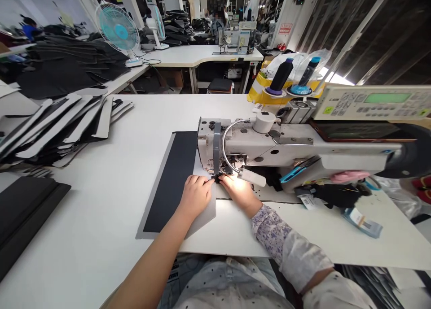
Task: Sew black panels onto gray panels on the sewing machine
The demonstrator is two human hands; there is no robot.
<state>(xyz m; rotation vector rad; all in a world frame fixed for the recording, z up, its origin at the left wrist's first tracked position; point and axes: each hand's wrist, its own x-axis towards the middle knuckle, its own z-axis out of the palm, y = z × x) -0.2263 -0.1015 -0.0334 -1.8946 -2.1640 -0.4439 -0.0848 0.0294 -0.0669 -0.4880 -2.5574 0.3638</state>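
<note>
My left hand (196, 194) rests on the grey edge of a flat dark panel (171, 179), its fingers curled and the thumb tip pointing at the needle area of the sewing machine (262, 143). Close on the other side of the presser foot is my right hand (240, 192), lit by the machine's lamp (252, 177). A small black piece (216, 179) sits between the fingertips of both hands, right under the needle. Both hands look pinched on it; its full shape is hidden. The panel lies flat on the white table, partly behind the machine head.
Stacked cut pieces (67, 125) and a black folded panel (27, 215) lie at left. Thread cones (282, 77) and a control panel (373, 103) stand at right. A blue cutter (299, 169) rests on the machine. A fan (117, 28) stands behind.
</note>
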